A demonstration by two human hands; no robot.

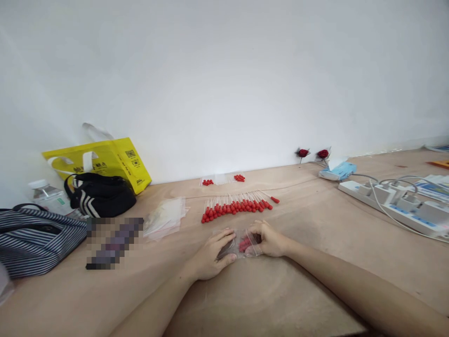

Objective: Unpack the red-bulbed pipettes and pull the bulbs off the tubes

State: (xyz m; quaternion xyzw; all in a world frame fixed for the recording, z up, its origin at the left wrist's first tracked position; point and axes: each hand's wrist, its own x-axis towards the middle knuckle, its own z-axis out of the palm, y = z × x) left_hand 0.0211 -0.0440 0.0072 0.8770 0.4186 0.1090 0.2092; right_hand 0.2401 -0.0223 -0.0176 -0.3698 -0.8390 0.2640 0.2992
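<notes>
A small clear plastic bag [241,244] with red-tipped pieces inside lies on the wooden table [315,243]. My left hand [212,255] lies on the bag's left end, fingers stretched flat over it. My right hand [267,238] pinches the bag's right end with curled fingers. Just beyond the hands, a row of several red-tipped droppers [238,206] lies side by side. Two smaller groups of red pieces [239,178] sit in clear bags near the wall.
A pile of empty clear bags [164,217] lies left of the row. Further left are a black bag [100,194], a yellow bag [105,161], a striped bag [35,241] and a water bottle [47,196]. Power strips with cables [396,199], a tissue pack [337,171] and two red roses [312,153] are at the right.
</notes>
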